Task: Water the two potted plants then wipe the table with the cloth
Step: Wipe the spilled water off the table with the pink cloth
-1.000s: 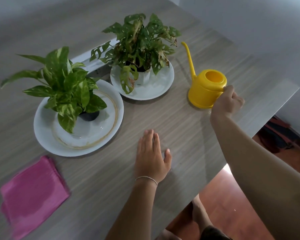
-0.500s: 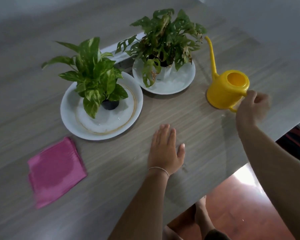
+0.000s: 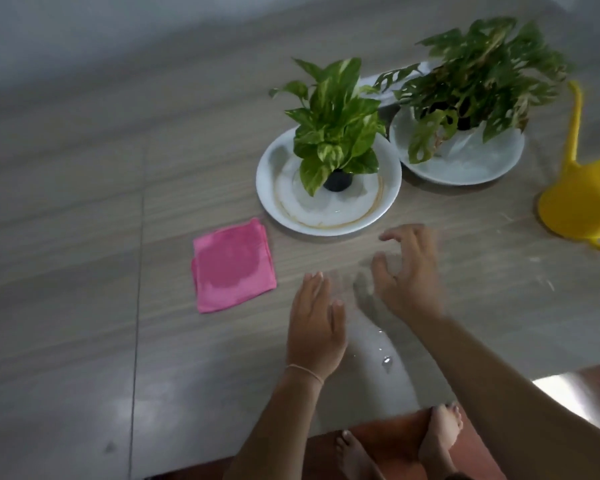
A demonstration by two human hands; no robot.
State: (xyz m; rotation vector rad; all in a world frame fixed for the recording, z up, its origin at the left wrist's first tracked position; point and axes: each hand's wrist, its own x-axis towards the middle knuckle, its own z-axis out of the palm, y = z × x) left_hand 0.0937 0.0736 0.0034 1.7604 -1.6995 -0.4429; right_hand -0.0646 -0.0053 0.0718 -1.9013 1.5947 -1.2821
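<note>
Your left hand [image 3: 315, 327] lies flat on the wood-grain surface [image 3: 84, 237] near its front edge, fingers together and straight, gripping nothing, with a thin band at the wrist. Your right hand [image 3: 407, 271] hovers just beside it, fingers spread and curled, empty as well; it is blurred. A folded pink cloth [image 3: 234, 269] with a darker wet patch in its middle lies flat on the surface, near your left hand and apart from it, toward the left edge. Just beyond the cloth stands a white plate [image 3: 274, 199] carrying a small dark pot with the green-and-cream leafy plant [image 3: 333, 123]. Beside it, toward the right edge, a second white plate [image 3: 465, 168] carries the plant with holed leaves [image 3: 482, 74] in a white pot. The yellow watering can [image 3: 575, 199] stands upright on the surface at the right edge of view, its long spout pointing to the back edge, well apart from both hands. A few water drops [image 3: 386, 359] sit on the surface near the front edge between your forearms.
</note>
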